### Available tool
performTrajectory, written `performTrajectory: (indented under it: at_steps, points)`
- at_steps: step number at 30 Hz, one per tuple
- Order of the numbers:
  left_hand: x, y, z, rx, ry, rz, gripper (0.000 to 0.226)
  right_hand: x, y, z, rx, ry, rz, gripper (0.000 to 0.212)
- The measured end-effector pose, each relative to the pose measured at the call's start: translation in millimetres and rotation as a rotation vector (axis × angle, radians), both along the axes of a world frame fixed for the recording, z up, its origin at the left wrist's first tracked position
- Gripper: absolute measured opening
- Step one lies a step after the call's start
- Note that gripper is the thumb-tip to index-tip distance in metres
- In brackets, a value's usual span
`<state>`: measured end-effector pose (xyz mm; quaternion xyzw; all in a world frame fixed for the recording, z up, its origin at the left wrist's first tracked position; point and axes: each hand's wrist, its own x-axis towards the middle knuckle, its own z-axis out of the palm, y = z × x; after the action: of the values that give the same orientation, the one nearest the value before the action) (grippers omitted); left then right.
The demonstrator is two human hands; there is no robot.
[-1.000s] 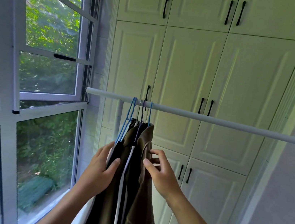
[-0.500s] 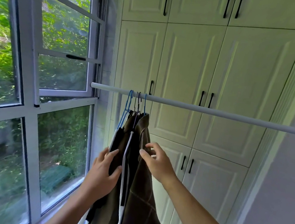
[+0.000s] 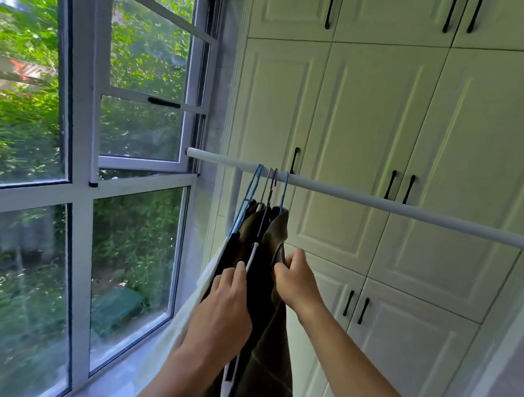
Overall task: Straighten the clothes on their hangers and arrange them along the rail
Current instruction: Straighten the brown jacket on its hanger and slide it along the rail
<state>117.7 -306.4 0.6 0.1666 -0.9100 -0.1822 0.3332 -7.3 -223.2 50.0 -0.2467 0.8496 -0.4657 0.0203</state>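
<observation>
A white rail (image 3: pixel 387 205) runs across the view from the window to the right. Several hangers (image 3: pixel 267 185), blue and dark, hang bunched near its left end. They carry dark clothes (image 3: pixel 266 232), among them a brown checked garment (image 3: pixel 267 367) on the right and a pale one at the left edge. My left hand (image 3: pixel 225 304) lies against the left side of the bunch, fingers up along a white-trimmed garment. My right hand (image 3: pixel 293 280) pinches the shoulder edge of the brown garment just below its hanger.
A large window (image 3: pixel 89 174) with white frames fills the left side, its sill below. White wardrobe doors (image 3: pixel 364 128) with black handles stand behind the rail. The rail's right stretch carries nothing.
The view has swung to the right and closer. My right hand has curled its fingers onto the brown garment's edge. My left hand has slid a little higher along the bunch.
</observation>
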Motion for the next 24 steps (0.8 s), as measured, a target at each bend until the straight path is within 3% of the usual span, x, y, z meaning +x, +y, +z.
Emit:
performTrajectory:
  at_steps: [6, 9, 12, 17, 21, 24]
  points:
    - [-38.5, -0.1, -3.3, 0.03, 0.043, 0.007, 0.036, -9.8, 3.7, 1.4, -0.006, -0.074, -0.026, 0.014]
    - [-48.9, -1.4, -0.5, 0.247, -0.019, -0.005, 0.038, -11.4, 9.0, 3.1, -0.07, -0.123, -0.071, 0.013]
    - [-52.9, -13.3, -1.8, 0.397, 0.097, -0.066, 0.008, -8.7, 10.4, 1.8, -0.13, -0.133, -0.12, 0.021]
    - [-68.2, -27.9, -11.8, 0.389, 0.197, -0.122, 0.016, -2.5, -0.2, -2.0, -0.134, -0.06, -0.147, 0.021]
    - [-83.0, -35.2, -13.8, 0.591, 0.24, -0.175, 0.02, -5.4, -6.5, -11.2, -0.115, -0.002, -0.163, 0.023]
    - [-88.4, -39.9, -9.9, 0.617, 0.28, -0.143, 0.033, -10.1, -12.4, -16.5, -0.165, 0.064, -0.154, 0.034]
